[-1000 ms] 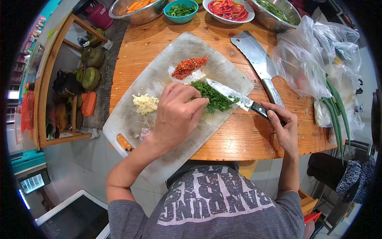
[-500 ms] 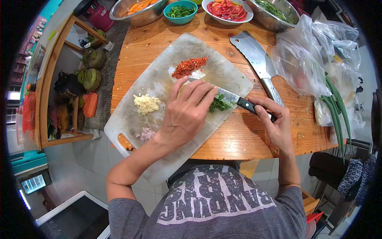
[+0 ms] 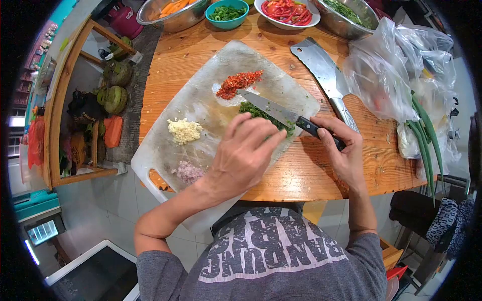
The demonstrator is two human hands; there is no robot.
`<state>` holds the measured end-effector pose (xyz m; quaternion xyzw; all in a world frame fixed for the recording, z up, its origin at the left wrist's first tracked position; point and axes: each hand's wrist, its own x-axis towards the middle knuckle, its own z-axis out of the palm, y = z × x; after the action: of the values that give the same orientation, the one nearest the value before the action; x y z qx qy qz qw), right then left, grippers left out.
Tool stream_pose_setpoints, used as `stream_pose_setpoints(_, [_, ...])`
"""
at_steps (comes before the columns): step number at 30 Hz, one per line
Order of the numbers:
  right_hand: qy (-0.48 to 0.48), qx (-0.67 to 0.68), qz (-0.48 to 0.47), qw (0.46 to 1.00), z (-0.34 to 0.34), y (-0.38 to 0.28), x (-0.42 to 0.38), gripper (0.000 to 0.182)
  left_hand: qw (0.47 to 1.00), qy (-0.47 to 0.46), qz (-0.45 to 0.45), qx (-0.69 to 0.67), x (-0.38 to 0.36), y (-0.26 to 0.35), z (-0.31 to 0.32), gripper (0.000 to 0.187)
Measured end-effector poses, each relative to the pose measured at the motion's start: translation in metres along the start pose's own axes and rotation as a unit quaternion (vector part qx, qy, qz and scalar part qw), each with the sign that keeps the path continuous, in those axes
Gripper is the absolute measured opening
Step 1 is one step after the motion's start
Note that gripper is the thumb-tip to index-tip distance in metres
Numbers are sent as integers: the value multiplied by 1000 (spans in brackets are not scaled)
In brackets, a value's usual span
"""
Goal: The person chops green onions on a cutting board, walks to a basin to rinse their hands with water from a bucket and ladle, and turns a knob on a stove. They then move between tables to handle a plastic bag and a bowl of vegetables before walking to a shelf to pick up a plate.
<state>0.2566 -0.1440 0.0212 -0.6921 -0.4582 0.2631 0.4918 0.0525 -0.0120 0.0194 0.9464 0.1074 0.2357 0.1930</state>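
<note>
My right hand grips the black handle of a knife, whose blade lies over chopped green herbs on the white cutting board. My left hand is over the board just below the blade, fingers spread beside the herbs; nothing shows in it. Chopped red chili sits by the blade's tip. Minced garlic and chopped shallot form two piles on the board's left side.
A cleaver lies right of the board. Along the back stand a carrot bowl, a teal bowl, a white bowl and a metal bowl. Plastic bags and green onions are at the right.
My left hand has come off the blade and moved down toward me. More of the blade and the green herbs shows. The blade's tip is now by the chili.
</note>
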Motion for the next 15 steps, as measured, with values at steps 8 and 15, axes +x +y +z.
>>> stream_pose_setpoints(8, [-10, -13, -4, 1000, 3, -1, 0, 21, 995, 10, -55, 83, 6, -11, -3, 47])
stream_pose_setpoints(15, [-2, -67, -39, 997, 2, -1, 1, 27, 1000, -2, -10, 28, 1, 0, 0, 39])
